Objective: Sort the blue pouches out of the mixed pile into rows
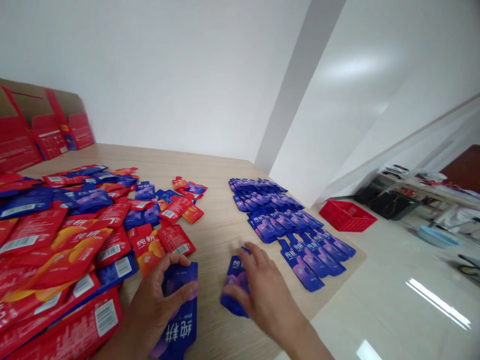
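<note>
Near the table's front, my left hand (pixel 159 300) grips a dark blue pouch (pixel 182 322) between thumb and fingers, its printed characters upside down. Just to the right, my right hand (pixel 258 280) pinches another blue pouch (pixel 235 280), slightly blurred, above the wood-toned tabletop. Beyond that hand, blue pouches (pixel 311 257) lie overlapping in several rows along the table's right side. A loose heap of red pouches (pixel 71 245) mixed with blue ones spreads over the left side, reaching close to my left hand.
Red and brown cartons (pixel 48 130) stand at the back left against the white wall (pixel 168 75). Past the table's right edge, a red crate (pixel 347 215) and a light blue basin (pixel 437 236) sit on the shiny floor. A cluttered bench (pixel 431 187) is farther off.
</note>
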